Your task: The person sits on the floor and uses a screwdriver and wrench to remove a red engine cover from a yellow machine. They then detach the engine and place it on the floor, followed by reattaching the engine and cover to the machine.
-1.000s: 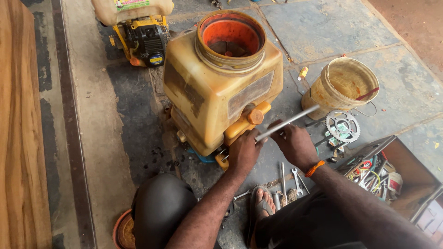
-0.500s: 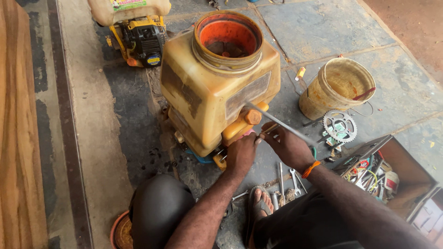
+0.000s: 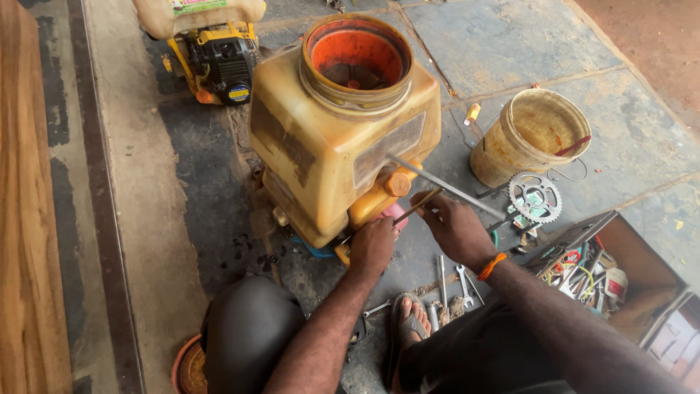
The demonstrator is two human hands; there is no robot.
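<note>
Centre frame: one big yellow sprayer tank (image 3: pixel 332 138), upright on the stone floor (image 3: pixel 510 51), wide round mouth open, orange inside. One orange cap (image 3: pixel 397 184) on its lower right face.

Left hand (image 3: pixel 373 244) sits at the tank's lower right corner, fingers curled against the yellow fitting under the cap. Closed around that part as far as I can see; exactly what's inside the fist is hidden.

Right hand (image 3: pixel 456 226) is just right of the left one, closed on one thin rod (image 3: pixel 417 206) whose tip points toward the tank base. One long metal bar (image 3: pixel 445 187) runs diagonally from the tank face, past the cap, over the right hand; can't tell if the hand also holds it. One orange band (image 3: pixel 492 265) on the right wrist.

Around:
- Upper left: one second sprayer (image 3: pixel 211 44), pale tank over a yellow-black engine.
- Right of tank: one dirty yellow bucket (image 3: pixel 529 138), upright.
- Below bucket: one toothed sprocket (image 3: pixel 534 197), flat on the floor.
- Lower right: one open toolbox (image 3: pixel 620 277), mixed tools inside, count not readable.
- Bottom centre: a few loose spanners (image 3: pixel 464 281) by one sandalled foot (image 3: pixel 408 328).
- Left edge: one wooden board (image 3: pixel 25 219).
</note>
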